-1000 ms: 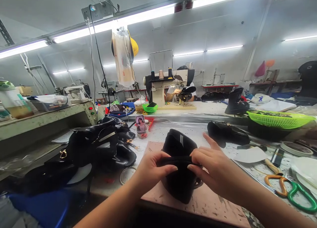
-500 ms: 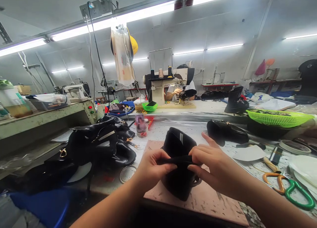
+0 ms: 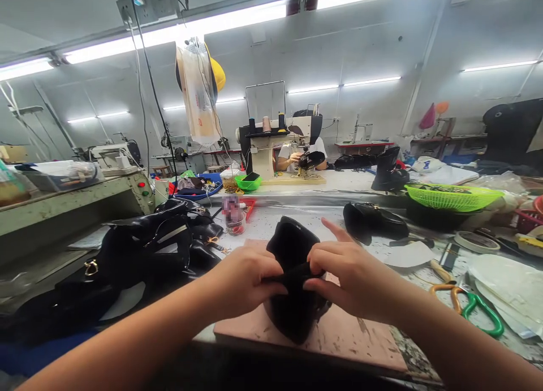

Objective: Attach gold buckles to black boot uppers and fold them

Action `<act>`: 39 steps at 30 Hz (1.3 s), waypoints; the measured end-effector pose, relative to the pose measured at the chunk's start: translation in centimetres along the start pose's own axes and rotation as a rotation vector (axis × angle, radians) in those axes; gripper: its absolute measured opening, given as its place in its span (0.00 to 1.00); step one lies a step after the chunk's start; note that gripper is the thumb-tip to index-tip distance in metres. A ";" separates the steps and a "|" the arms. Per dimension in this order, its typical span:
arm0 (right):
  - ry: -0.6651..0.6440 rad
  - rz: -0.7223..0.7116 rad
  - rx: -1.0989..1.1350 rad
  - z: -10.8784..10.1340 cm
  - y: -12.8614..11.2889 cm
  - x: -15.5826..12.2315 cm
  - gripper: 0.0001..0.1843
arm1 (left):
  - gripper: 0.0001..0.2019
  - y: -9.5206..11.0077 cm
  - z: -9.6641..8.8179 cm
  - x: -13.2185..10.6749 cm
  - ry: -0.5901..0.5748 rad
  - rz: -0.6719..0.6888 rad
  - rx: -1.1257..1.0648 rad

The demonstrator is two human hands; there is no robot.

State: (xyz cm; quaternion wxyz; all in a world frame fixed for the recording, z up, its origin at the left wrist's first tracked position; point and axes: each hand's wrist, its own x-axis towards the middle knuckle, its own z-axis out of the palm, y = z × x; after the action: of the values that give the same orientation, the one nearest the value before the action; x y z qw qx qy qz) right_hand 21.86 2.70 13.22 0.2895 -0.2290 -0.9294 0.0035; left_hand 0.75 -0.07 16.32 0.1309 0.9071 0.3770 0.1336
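A black shoe upper (image 3: 292,249) stands on a pink work board (image 3: 339,337) at the table's near edge. My left hand (image 3: 241,280) pinches its black top edge from the left, fingers closed on it. From the right my right hand (image 3: 345,275) grips the same edge, with the index finger stretched out and pointing away. The two hands nearly touch over the edge.
A heap of black leather pieces (image 3: 148,249) lies to the left. Another black shoe piece (image 3: 371,221), a green basket (image 3: 452,197), orange and green scissors (image 3: 470,306), a tape roll (image 3: 478,242) and white paper (image 3: 504,283) are to the right. A person sews at a machine (image 3: 275,145) across the table.
The view has swung a little to the right, so everything sits further left. My hands have drawn closer together on the shoe upper's edge, which is now more bunched.
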 end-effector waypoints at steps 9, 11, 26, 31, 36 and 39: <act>-0.008 -0.005 -0.070 -0.9 -0.6 -0.3 0.08 | 0.09 0.7 -2.2 1.5 -0.322 -0.056 0.041; 0.066 -0.036 -0.103 -0.6 -1.2 -0.3 0.09 | 0.10 1.5 -2.5 2.1 -0.333 -0.029 0.131; -0.205 0.091 0.076 -3.2 0.5 -0.3 0.11 | 0.09 1.6 -3.2 2.1 -0.307 0.016 -0.181; -0.084 0.066 0.008 -1.9 -1.3 0.1 0.11 | 0.15 2.1 -3.3 3.1 -0.459 -0.002 0.045; -0.111 0.094 0.079 -2.4 -0.8 -0.4 0.07 | 0.02 2.6 -2.2 4.0 -0.336 0.049 0.137; -0.229 0.153 0.134 -3.3 0.5 -1.0 0.08 | 0.05 2.1 -2.0 3.7 -0.325 0.028 0.043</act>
State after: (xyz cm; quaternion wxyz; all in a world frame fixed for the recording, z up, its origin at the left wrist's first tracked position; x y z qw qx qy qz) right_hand 24.54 2.28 15.36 0.1953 -0.2775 -0.9338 0.1136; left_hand 3.96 1.40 19.42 0.1686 0.9246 0.3408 -0.0210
